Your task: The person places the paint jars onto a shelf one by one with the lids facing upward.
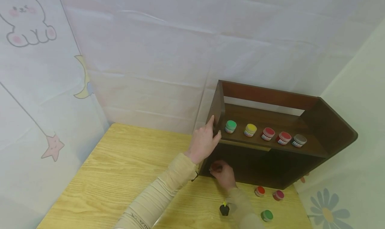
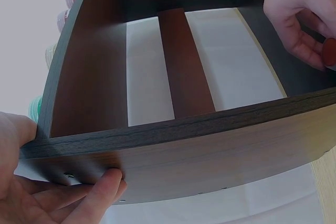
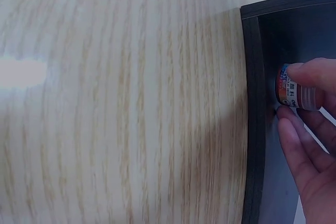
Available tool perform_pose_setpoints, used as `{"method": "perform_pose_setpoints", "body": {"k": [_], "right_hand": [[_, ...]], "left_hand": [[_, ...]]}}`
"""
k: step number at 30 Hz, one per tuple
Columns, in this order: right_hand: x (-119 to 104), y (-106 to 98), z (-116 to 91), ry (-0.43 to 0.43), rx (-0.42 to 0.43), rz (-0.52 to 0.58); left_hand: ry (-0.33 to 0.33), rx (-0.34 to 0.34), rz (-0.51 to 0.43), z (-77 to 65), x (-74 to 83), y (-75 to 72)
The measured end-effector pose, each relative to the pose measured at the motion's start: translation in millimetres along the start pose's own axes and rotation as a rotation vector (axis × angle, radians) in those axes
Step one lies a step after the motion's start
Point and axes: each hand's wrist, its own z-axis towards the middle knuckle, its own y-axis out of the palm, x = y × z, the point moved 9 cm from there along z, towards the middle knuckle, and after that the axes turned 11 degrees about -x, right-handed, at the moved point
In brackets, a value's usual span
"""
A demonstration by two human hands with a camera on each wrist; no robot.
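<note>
A dark brown two-level shelf (image 1: pixel 255 145) stands on the table. My left hand (image 1: pixel 204 142) grips its left side at the middle board, with the thumb by the front edge and the fingers on the outer face of the side panel (image 2: pixel 173 156). Inside the lower compartment, at its left end, my right hand (image 1: pixel 225 176) pinches a small paint jar (image 3: pixel 296 92) with a reddish-brown lid (image 2: pixel 329 52). The right wrist view has this jar upright, low by the side wall, the thumb at its label. A row of green, yellow, red and grey-lidded jars (image 1: pixel 268 134) lines the upper board.
In front of the shelf, on the wooden table (image 1: pixel 129 162), are an orange-red jar (image 1: pixel 260 191), a magenta jar (image 1: pixel 278 195) and a green jar (image 1: pixel 267 215). A small black object with a yellow tip (image 1: pixel 224 209) lies by the right forearm. Fabric-covered walls rise behind and right.
</note>
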Motion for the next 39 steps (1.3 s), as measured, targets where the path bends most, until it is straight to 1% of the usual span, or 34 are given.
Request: {"method": "perform_pose_setpoints", "body": {"k": [6,13,17,24,30,34,39], "right_hand": [[7.9,5.2,2.9,0.03,-0.046,0.002],[5.2,8.0,3.7,-0.023,-0.062,-0.017],[6.6,9.9,4.9,0.002,-0.073,-0.02],[1.9,10.2,6.6,-0.018,-0.045,-0.063],[4.3,10.0,7.5,0.0,-0.022,-0.078],[1.8,8.4,6.2,0.01,-0.024,-0.056],[2.7,6.6,3.9,0.071,-0.037,0.008]], "left_hand": [[-0.001,0.0,-0.011,0.1,0.4,-0.3],[-0.008,-0.017,-0.006,0.4,0.7,0.4],[-0.008,-0.016,-0.007,0.6,0.2,1.0],[-0.004,-0.007,-0.003,0.7,-0.5,1.3],[-0.009,-0.011,-0.004,1.3,-1.1,1.0],[-0.012,-0.016,-0.002,0.8,-0.4,0.2],[-0.011,-0.016,-0.002,0.0,-0.2,-0.7]]}}
